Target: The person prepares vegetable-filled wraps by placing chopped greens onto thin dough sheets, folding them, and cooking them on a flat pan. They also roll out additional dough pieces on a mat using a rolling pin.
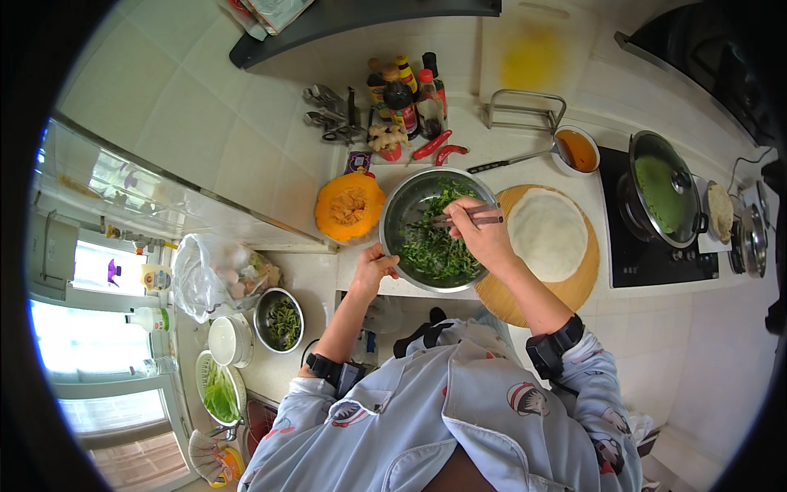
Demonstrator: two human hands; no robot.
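Note:
Before me on the counter is a stainless steel bowl with chopped leafy greens in it. My left hand grips the bowl's rim at its lower left. In my right hand is a pair of chopsticks, their tips down among the greens. Right of the bowl lies a round wooden board bearing a flat, pale sheet of rolled dough. A halved pumpkin, cut face up, sits close to the bowl's left side.
Sauce bottles, ginger and red chillies stand behind. A bowl of orange liquid holds a utensil. A lidded pan is on the cooktop. At left are a plastic bag and a smaller metal bowl of greens.

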